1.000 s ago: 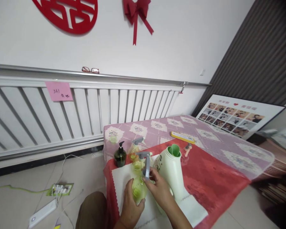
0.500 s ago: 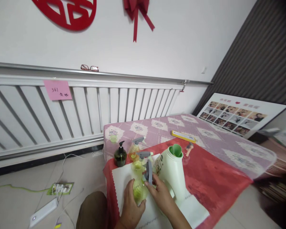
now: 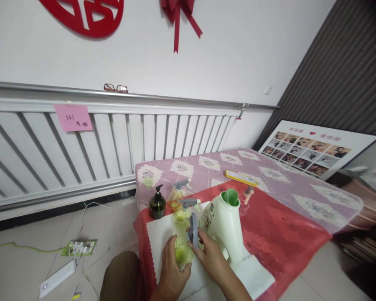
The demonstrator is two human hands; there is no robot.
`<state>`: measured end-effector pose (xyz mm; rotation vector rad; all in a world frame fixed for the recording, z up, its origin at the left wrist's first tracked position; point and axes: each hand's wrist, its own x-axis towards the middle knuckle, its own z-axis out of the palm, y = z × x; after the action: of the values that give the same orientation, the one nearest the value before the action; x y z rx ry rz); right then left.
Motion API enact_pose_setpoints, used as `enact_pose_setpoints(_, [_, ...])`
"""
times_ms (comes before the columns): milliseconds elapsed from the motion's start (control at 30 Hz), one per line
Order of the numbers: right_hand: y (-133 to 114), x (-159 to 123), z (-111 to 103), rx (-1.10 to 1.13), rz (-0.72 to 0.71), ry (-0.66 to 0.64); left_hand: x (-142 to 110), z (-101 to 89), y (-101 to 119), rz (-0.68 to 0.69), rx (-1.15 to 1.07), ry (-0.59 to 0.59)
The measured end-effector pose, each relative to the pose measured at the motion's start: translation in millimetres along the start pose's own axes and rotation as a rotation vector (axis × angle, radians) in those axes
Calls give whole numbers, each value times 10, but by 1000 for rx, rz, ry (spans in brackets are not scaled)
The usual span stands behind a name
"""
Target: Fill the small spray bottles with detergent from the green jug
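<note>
Left hand (image 3: 171, 267) clamped round bottle (image 3: 183, 252), near left edge of worktop (image 3: 278, 200); right hand (image 3: 210, 253) pinching trigger head (image 3: 193, 230) at neck. Likely fitting or loosening head; calls for steady bottle.

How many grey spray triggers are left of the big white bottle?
3: the first trigger in the right hand; the second trigger just beyond it; the third trigger farthest back.

Ribbed plastic spray bottle (image 3: 181, 252)
</note>
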<state>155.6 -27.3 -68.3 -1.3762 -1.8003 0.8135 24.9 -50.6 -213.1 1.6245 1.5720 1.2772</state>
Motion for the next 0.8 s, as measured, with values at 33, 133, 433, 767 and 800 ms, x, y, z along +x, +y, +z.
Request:
enact_pose_setpoints(33, [-7,-1,3,2,12,5,-3,1,-2,9,5,2])
enact_pose_setpoints(133, [-23,-12,36,12,56,30,-13,14,-13,31,17,8])
enact_pose_setpoints(433, [23,-41,338,156,212,239,6,76,-16,49,67,73])
enact_pose_setpoints(767, [199,-153,385,465,202,102,25,103,-72,33,91,73])
enact_pose_setpoints(800, [191,-153,383,470,203,105,26,108,-91,29,93,57])
